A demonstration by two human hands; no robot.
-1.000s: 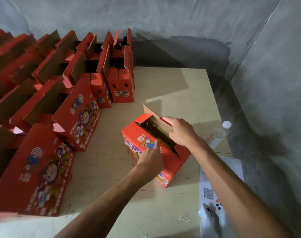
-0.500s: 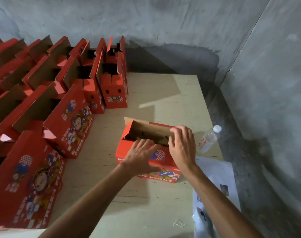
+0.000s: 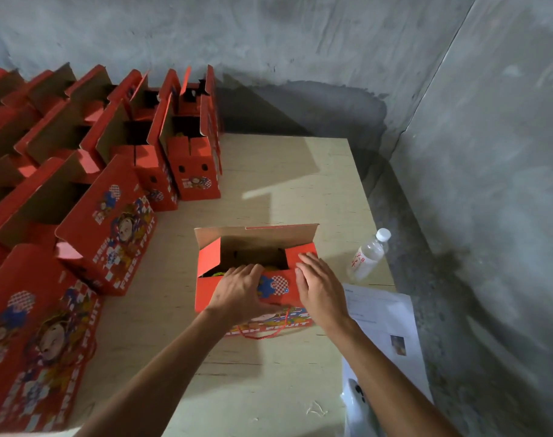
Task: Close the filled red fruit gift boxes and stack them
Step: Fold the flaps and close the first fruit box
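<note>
- Head view: your left hand (image 3: 237,290) rests on the near front flap of the box (image 3: 281,290), fingers loosely spread and bent over the flap's top edge, so the tips dip into the opening.
- Your right hand (image 3: 320,287) lies flat with its fingers straight and close together — the tips press on the right side flap (image 3: 300,252), the palm on the front flap.
- The box sits on the table (image 3: 284,181) right under both hands, its opening facing up; the back lid (image 3: 256,236) stands upright just beyond your fingertips, brown inside showing.
- The left side flap (image 3: 209,257) tilts inward, just beyond your left hand.
- Something yellow-green shows inside by your left fingertips; what it is you cannot tell.
- A red cord handle (image 3: 273,334) hangs on the box front between your wrists.
- Well to the left of your left arm stand rows of open boxes (image 3: 111,222), lids up — they run from beside your forearm to the far wall.
- Just right of your right hand lies a bottle (image 3: 368,255) with a white cap, on its side.
- A sheet of paper (image 3: 385,323) lies under and beside your right forearm, at the table's right edge.
</note>
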